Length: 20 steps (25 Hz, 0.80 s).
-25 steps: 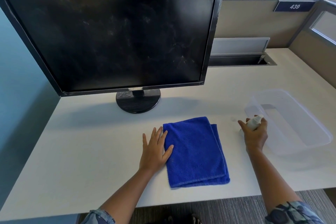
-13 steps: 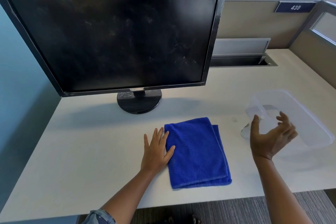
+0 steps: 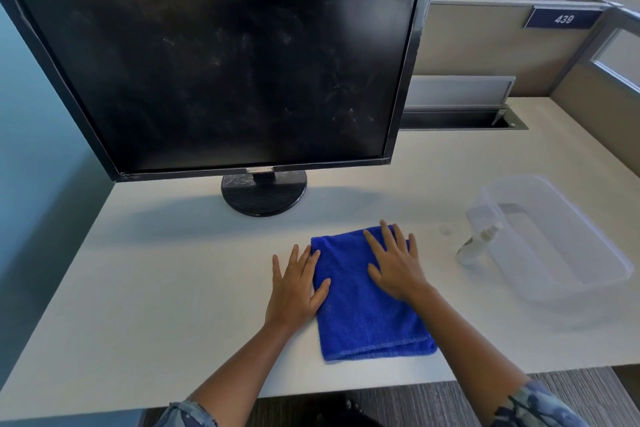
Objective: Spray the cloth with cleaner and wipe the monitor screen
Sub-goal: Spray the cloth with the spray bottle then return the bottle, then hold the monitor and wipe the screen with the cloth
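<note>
A folded blue cloth [image 3: 363, 315] lies flat on the white desk [image 3: 173, 288] in front of me. My left hand [image 3: 298, 284] rests flat at the cloth's left edge, fingers spread, thumb on the fabric. My right hand [image 3: 394, 263] lies flat on the cloth's upper right part, fingers spread. A small clear spray bottle [image 3: 476, 246] stands on the desk to the right of the cloth, apart from both hands. The black monitor [image 3: 221, 69] stands behind the cloth on a round base [image 3: 263, 194]; its dark screen shows dusty smears.
A clear plastic bin [image 3: 568, 239] sits at the right, just behind the spray bottle. A cable slot [image 3: 460, 120] runs along the back of the desk. Cubicle partitions [image 3: 502, 45] close off the back and right. The desk's front edge is near my arms.
My right hand let go of the spray bottle, which now stands by the bin, and moved left onto the cloth. My left hand stayed at the cloth's left edge.
</note>
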Each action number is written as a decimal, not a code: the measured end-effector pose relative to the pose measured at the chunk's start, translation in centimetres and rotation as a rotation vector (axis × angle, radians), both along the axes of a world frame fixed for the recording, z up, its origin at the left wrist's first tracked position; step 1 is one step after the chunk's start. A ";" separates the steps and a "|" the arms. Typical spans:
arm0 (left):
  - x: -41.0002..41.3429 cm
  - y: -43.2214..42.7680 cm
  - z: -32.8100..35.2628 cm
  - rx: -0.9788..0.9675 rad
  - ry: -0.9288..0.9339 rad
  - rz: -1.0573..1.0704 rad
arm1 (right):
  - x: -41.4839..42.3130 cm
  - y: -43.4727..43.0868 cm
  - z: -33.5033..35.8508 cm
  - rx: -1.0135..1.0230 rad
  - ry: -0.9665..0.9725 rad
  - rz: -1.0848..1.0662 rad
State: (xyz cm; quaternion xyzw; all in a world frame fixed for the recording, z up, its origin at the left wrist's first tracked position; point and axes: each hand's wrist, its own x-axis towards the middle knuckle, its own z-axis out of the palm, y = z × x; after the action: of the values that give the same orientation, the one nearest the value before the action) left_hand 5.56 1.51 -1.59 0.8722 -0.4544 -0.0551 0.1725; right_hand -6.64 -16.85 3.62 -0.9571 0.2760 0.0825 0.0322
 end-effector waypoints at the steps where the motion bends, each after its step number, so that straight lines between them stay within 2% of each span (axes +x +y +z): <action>1: 0.0 0.0 0.0 -0.001 0.001 0.001 | 0.7 -0.4 0.3 0.026 0.040 0.045; 5: -0.2 0.1 0.2 0.033 -0.007 0.013 | 2.8 -2.7 1.8 0.061 0.231 0.084; 12: -0.2 0.1 0.4 0.058 0.014 0.026 | 4.5 -4.6 3.8 -0.021 0.290 0.162; 16: -0.1 0.1 0.5 0.058 0.021 0.021 | 2.6 -7.0 4.0 0.375 0.310 0.034; 20: 0.0 -0.1 0.5 0.084 0.035 0.029 | -0.4 -8.8 3.6 0.735 0.187 -0.163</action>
State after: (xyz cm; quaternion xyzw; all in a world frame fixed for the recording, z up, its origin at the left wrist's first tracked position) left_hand 5.57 1.45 -1.05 0.8841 -0.4357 -0.0869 0.1446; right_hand -7.02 -25.68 7.18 -0.8450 0.3049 0.2600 0.3541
